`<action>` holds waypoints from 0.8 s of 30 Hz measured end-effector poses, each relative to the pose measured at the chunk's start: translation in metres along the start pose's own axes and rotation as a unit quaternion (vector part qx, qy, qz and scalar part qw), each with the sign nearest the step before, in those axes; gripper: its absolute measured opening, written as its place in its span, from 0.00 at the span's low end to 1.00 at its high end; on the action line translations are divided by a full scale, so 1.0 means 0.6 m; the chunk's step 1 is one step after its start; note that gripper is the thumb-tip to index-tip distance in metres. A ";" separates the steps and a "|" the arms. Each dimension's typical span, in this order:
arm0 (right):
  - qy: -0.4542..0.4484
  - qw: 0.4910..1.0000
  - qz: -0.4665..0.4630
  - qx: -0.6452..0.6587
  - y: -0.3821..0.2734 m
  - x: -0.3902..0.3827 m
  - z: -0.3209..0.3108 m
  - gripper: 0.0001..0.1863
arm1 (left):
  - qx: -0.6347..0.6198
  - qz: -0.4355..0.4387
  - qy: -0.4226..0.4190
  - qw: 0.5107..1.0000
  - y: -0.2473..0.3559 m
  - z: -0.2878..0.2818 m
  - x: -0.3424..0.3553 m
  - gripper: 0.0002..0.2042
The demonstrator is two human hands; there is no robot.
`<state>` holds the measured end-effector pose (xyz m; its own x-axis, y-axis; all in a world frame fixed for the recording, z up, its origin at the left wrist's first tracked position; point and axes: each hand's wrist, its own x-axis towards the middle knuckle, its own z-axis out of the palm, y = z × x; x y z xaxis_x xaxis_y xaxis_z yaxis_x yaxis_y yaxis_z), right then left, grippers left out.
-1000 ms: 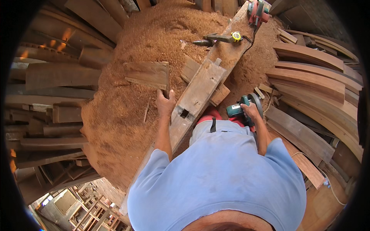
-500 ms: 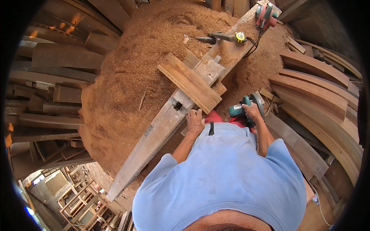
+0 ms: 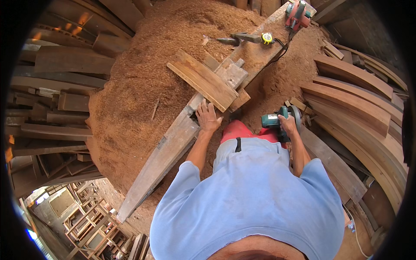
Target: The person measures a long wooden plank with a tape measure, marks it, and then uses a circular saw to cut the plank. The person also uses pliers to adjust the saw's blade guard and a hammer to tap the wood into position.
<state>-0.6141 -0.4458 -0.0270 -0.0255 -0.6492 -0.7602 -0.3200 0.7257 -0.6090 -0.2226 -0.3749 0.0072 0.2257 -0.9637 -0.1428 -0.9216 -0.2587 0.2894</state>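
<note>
My left hand (image 3: 208,116), fingers spread, rests on the long weathered beam (image 3: 167,152), partly covering its dark square cutout. A shorter tan board (image 3: 199,76) lies crosswise on the beam, just beyond my fingers. Smaller wood blocks (image 3: 238,100) sit beneath and beside that board. My right hand (image 3: 287,124) is closed on the handle of a teal power tool with a round guard (image 3: 271,121), held beside my right leg.
Sawdust (image 3: 134,99) is heaped around the beam. A red power tool with a cord (image 3: 296,18), a yellow tape measure (image 3: 267,38) and a dark tool (image 3: 246,37) lie up front. Stacked planks (image 3: 346,102) line the right, more (image 3: 58,134) the left, wooden frames (image 3: 89,216) lower left.
My left hand has let go of the short board, dropped back, then moved forward onto the beam. The board now lies crosswise on the beam, rotated, and has since shifted slightly left and forward.
</note>
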 end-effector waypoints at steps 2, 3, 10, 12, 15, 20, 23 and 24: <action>0.001 1.000 -0.001 0.001 0.007 0.002 0.002 0.13 | -0.031 0.011 -0.015 0.999 -0.009 -0.005 0.007 0.43; 0.001 1.000 -0.002 0.001 0.010 0.003 0.003 0.13 | -0.060 0.028 -0.020 0.998 -0.028 -0.011 0.011 0.42; 0.021 1.000 0.009 0.019 0.006 0.011 0.035 0.14 | -0.036 -0.170 -0.089 0.981 -0.232 -0.045 0.039 0.42; 0.028 0.999 0.007 0.030 0.001 0.013 0.045 0.14 | -0.066 -0.258 -0.276 0.923 -0.275 -0.054 0.055 0.42; 0.038 0.999 -0.010 0.035 -0.010 0.009 0.064 0.15 | -0.104 -0.206 -0.357 0.905 -0.322 -0.039 0.078 0.45; 0.037 0.997 -0.005 0.063 -0.024 0.027 0.110 0.15 | -0.174 -0.146 -0.292 0.929 -0.364 0.008 0.065 0.44; 0.057 0.994 -0.007 0.088 -0.011 0.038 0.108 0.14 | -0.152 -0.147 -0.290 0.933 -0.309 -0.031 0.074 0.44; 0.062 0.993 -0.008 0.098 -0.010 0.043 0.108 0.14 | -0.155 -0.138 -0.290 0.934 -0.315 -0.027 0.080 0.44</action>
<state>-0.5513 -0.4522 -0.0573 -0.1427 -0.6758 -0.7231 -0.1305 0.7370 -0.6631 -0.0322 -0.3732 -0.0388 0.1499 -0.6822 -0.7156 -0.6973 -0.5860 0.4127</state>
